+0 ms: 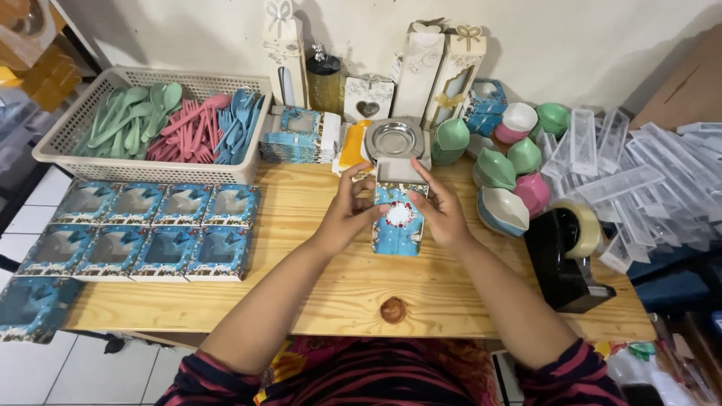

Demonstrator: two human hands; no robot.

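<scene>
Both your hands, left (347, 214) and right (444, 214), pinch the blue box (398, 218) upright at mid-table (331, 293), top flaps open. Squeeze too hard and its thin walls may buckle. Bowls (502, 192) sit near your right elbow's path.

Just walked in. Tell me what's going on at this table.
A person seated at a wooden table holds a small blue printed box upright between both hands, the left hand and right hand on its sides, fingers at its open top. To the left lie two rows of matching blue window boxes, and behind them a white basket of green, pink and blue plastic cutlery. To the right sit small coloured bowls and a black tape dispenser.
</scene>
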